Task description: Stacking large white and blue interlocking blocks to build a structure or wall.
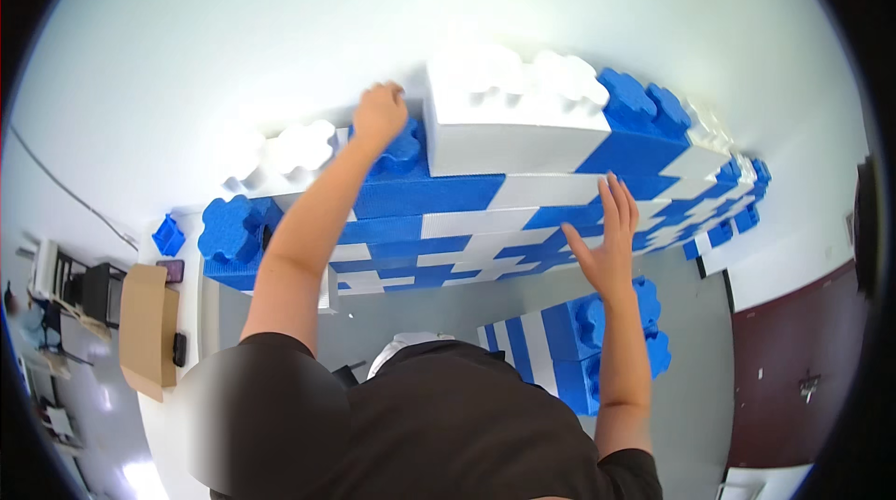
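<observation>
Before me stands a wall of large stacked toy building blocks in blue and white, against the room's white wall. My left hand [380,115] is over a blue block with a rounded stud [402,150], beside the end of a large white block [518,146] on the top row. Its fingers are curled, and their undersides are hidden. Two bright white studs [301,146] rise to the left of that hand. My right hand [605,248] is in front of the block wall's face, fingers apart and nothing in them. Whether it touches the blocks is unclear.
At the left, a white ledge carries an open cardboard box [147,332], a phone [171,270] and a small blue bin [168,235]. Blue and white blocks [560,339] are stacked on the grey floor by my right arm. A dark red door [791,367] is at the right.
</observation>
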